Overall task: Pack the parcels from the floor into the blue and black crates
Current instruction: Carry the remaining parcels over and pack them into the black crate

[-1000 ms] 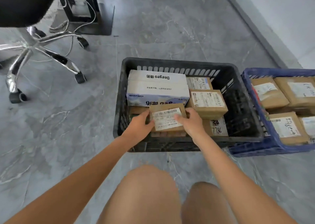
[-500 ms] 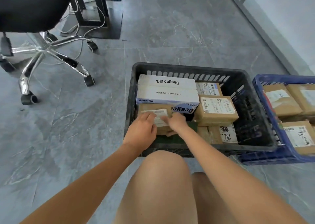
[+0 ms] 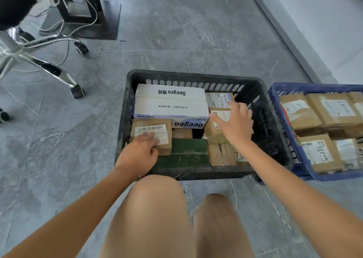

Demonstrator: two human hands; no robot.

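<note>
1. Half a second earlier both hands were together on the small brown parcel [image 3: 151, 135] at the near left corner of the black crate [image 3: 125, 120]; now only the left hand [image 3: 137, 153] is on it, and the right hand [image 3: 234, 127] has moved to the crate's right side.
2. That parcel now lies flat beside the green box [image 3: 184, 155], just in front of the white Deeyeo box [image 3: 170, 105].
3. The left fingers [image 3: 147, 137] lie extended and flat on the parcel's label, pressing rather than gripping.
4. The right fingers [image 3: 238, 108] are spread wide over a brown box [image 3: 215, 134] at the right side of the crate; whether they touch it I cannot tell, and they grasp nothing.
5. The blue crate [image 3: 275, 108] stands just right of the black one on the floor, filled with labelled brown parcels [image 3: 318, 151].
</note>
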